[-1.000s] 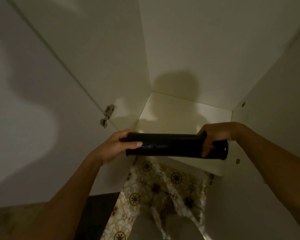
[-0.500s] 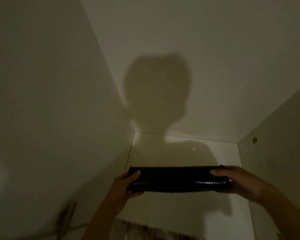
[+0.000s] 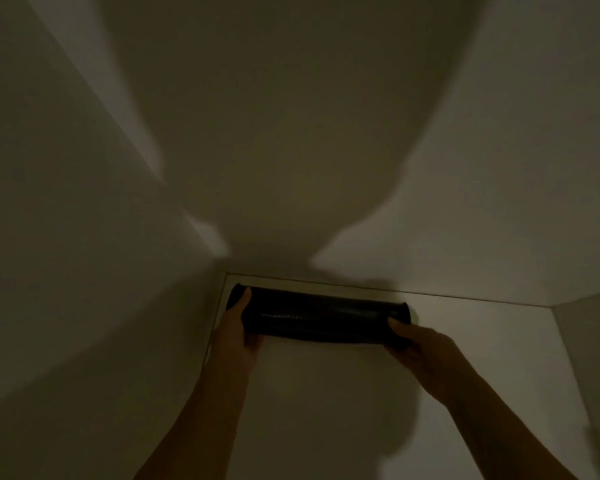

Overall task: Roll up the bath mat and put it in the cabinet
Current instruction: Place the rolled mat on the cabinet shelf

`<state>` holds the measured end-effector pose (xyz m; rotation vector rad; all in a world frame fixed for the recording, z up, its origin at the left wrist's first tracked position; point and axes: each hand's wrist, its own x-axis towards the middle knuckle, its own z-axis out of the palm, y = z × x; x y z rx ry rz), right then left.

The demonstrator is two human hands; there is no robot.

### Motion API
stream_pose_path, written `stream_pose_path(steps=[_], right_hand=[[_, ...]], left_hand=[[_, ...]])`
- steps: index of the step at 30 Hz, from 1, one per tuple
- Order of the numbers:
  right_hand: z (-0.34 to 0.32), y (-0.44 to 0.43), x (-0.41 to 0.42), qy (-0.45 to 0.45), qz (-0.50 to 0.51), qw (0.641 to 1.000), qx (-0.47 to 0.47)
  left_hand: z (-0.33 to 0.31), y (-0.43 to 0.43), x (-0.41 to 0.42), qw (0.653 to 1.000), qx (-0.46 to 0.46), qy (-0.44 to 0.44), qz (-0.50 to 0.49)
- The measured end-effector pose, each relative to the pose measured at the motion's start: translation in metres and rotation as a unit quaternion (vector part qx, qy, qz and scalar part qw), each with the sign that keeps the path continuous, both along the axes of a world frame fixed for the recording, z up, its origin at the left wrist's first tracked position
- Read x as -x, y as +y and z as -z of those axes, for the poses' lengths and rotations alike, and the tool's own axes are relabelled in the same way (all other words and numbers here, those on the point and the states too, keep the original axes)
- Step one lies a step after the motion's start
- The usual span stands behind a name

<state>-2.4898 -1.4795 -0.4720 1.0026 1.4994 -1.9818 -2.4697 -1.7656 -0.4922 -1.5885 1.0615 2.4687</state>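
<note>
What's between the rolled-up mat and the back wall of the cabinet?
In the head view, only a thin bare strip of white cabinet floor shows between the rolled bath mat and the back wall.

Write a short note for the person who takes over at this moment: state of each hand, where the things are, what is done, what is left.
Left hand: closed on the left end of the rolled black bath mat.
Right hand: closed on the mat's right end.
The mat is rolled up and lies level, deep inside the white cabinet, close to the back wall, at the left of the cabinet floor.
Done: rolling, and bringing the mat in.
Left: release both grips and draw the hands out. Whether the mat already rests on the floor cannot be told.
</note>
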Motion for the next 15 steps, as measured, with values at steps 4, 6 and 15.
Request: stream_pose_path(steps=[4,6,15], right_hand=[[0.049,-0.026,0.035,-0.004,-0.011,1.000,-0.025],[0.057,-0.039,0.043,0.005,-0.017,0.999,-0.035],[0.075,-0.055,0.045,0.093,-0.238,0.868,-0.426]], left_hand=[[0.052,-0.011,0.029,0.999,0.009,0.004,-0.043],[0.066,-0.019,0.037,0.998,0.020,0.007,-0.064],[0.124,-0.042,0.049,0.985,0.139,-0.104,-0.007]])
